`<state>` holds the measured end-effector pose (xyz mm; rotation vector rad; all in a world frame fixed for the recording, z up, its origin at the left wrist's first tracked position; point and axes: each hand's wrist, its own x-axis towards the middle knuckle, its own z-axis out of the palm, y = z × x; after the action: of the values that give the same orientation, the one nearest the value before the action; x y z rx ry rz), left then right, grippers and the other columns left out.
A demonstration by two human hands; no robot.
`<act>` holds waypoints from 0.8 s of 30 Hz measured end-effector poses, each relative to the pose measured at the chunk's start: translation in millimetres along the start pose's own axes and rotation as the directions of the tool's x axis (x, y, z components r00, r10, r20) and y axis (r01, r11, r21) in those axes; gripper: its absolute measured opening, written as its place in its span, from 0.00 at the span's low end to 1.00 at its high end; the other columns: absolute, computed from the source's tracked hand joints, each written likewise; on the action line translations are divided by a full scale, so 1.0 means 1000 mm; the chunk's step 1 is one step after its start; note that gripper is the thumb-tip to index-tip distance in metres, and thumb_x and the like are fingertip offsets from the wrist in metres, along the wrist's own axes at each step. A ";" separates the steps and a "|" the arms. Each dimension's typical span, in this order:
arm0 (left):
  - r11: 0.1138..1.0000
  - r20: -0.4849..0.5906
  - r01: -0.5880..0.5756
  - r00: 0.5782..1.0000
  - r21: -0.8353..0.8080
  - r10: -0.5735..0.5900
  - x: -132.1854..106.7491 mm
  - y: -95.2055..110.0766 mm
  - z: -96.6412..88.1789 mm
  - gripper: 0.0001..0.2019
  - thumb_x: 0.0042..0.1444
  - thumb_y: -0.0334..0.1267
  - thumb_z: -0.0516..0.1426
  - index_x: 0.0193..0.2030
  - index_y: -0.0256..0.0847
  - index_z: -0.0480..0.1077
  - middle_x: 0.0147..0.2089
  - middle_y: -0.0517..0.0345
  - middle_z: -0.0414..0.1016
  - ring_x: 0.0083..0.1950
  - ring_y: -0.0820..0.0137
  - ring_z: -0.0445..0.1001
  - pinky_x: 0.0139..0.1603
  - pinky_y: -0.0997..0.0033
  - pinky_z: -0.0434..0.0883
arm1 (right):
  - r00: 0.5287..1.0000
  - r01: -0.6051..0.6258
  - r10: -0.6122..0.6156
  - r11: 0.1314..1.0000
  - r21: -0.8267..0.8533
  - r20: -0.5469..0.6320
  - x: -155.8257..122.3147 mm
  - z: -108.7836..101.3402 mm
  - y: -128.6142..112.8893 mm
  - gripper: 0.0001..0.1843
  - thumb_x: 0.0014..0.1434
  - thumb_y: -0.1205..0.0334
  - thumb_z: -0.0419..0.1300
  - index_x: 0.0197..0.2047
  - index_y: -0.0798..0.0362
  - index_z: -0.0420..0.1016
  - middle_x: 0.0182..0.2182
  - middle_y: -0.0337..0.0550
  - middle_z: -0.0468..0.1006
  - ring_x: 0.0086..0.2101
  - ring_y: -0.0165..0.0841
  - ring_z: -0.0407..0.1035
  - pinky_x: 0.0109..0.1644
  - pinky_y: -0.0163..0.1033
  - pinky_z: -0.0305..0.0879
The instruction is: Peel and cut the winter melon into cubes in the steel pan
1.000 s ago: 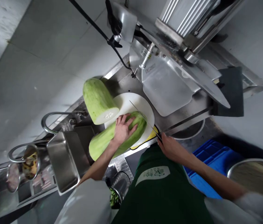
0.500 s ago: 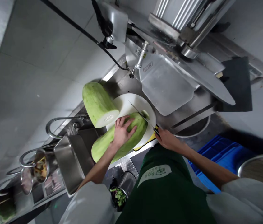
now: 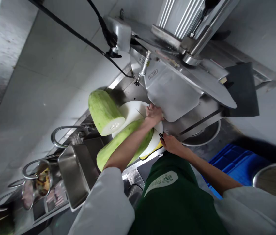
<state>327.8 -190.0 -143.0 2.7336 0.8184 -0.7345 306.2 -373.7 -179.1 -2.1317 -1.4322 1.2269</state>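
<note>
A long pale-green winter melon [image 3: 118, 140] lies on the round white cutting board [image 3: 129, 107], partly covered by my left forearm. My left hand [image 3: 154, 112] reaches across it to the far right of the board. Its fingers are curled round the small cut-off melon end, which is almost wholly hidden beneath them. In my right hand [image 3: 173, 143], low at the board's right edge, is the black handle of a knife [image 3: 139, 112]. The thin blade points up and left over the board, its middle hidden by my left hand. A thick second melon piece [image 3: 105, 111] shows its white cut face.
A metal slicer [image 3: 177, 81] with a large round blade stands just beyond the board. To the left are a tap [image 3: 57, 132], a steel pan [image 3: 73, 176] and containers of food. Blue crates [image 3: 240, 163] are at the lower right. A yellow cloth [image 3: 154, 151] shows under the board.
My left hand has left the long melon and moved right, onto the small cut-off end. My right hand still holds the knife in nearly the same place.
</note>
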 end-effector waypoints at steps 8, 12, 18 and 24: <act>0.987 0.137 0.132 0.983 -0.088 -0.119 0.024 0.006 0.020 0.37 0.52 0.37 0.73 0.66 0.30 0.66 0.65 0.24 0.66 0.64 0.43 0.72 0.59 0.47 0.72 | 1.000 0.001 0.000 1.000 0.028 -0.007 0.001 0.003 0.002 0.17 0.74 0.62 0.47 0.55 0.67 0.68 0.41 0.69 0.81 0.43 0.51 0.80 0.43 0.45 0.70; 0.904 -0.148 -0.062 0.989 -0.424 -0.002 -0.026 -0.008 -0.027 0.31 0.58 0.46 0.67 0.65 0.40 0.65 0.61 0.40 0.70 0.59 0.51 0.74 0.57 0.49 0.75 | 1.000 0.010 -0.010 0.999 0.042 0.004 0.000 0.000 0.005 0.17 0.74 0.62 0.48 0.55 0.67 0.69 0.42 0.69 0.81 0.44 0.50 0.80 0.43 0.45 0.70; 0.367 -0.291 -0.230 0.949 -0.901 -0.119 -0.224 -0.049 -0.015 0.36 0.63 0.64 0.51 0.74 0.53 0.53 0.64 0.45 0.70 0.58 0.53 0.77 0.49 0.50 0.78 | 1.000 -0.024 0.025 0.997 -0.079 0.011 0.007 -0.014 0.005 0.12 0.71 0.64 0.52 0.48 0.62 0.74 0.39 0.64 0.83 0.42 0.46 0.81 0.43 0.41 0.68; -0.412 0.151 -0.176 0.746 -0.894 -0.648 -0.393 -0.029 0.168 0.35 0.54 0.56 0.60 0.67 0.46 0.66 0.54 0.42 0.79 0.56 0.44 0.79 0.47 0.42 0.78 | 0.991 -0.094 0.092 0.996 0.009 0.097 0.010 -0.015 0.023 0.21 0.69 0.58 0.52 0.25 0.49 0.72 0.17 0.55 0.74 0.17 0.37 0.70 0.29 0.45 0.62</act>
<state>-41.0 -400.5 -87.7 0.8124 1.3245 0.7170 333.8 -372.6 -189.9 -2.1792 -1.3719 1.3879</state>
